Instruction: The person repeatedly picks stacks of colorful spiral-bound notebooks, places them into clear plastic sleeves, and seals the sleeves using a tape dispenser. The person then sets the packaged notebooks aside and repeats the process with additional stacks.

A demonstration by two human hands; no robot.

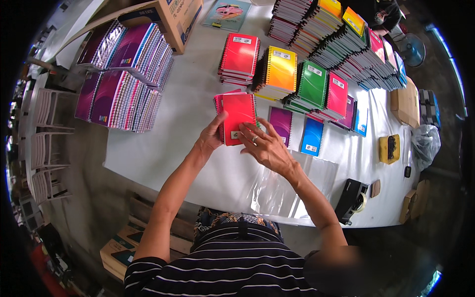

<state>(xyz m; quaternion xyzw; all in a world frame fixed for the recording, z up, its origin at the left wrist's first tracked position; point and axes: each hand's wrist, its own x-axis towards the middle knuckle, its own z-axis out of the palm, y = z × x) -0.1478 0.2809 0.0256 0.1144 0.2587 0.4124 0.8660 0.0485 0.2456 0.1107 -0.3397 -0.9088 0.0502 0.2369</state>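
A small bundle of red spiral notebooks (238, 110) is held over the white table in front of me. My left hand (212, 133) grips its left edge, thumb on the cover and fingers underneath. My right hand (266, 144), with a ring on one finger, closes over its lower right edge, fingertips on the cover by a small white label. A second pink-red cover sticks out behind the top one, and a bit of green shows at the right edge. Just right of my hands lie a purple notebook (280, 121) and a blue notebook (312, 136).
Beyond stand stacks of red (240, 52), yellow (281, 69) and green notebooks (312, 84), with taller piles behind. Wrapped purple notebooks (101, 99) and a cardboard box (180, 22) are at left. Clear plastic sleeves (277, 190), a tape dispenser (350, 198) and a yellow tray (390, 149) lie right.
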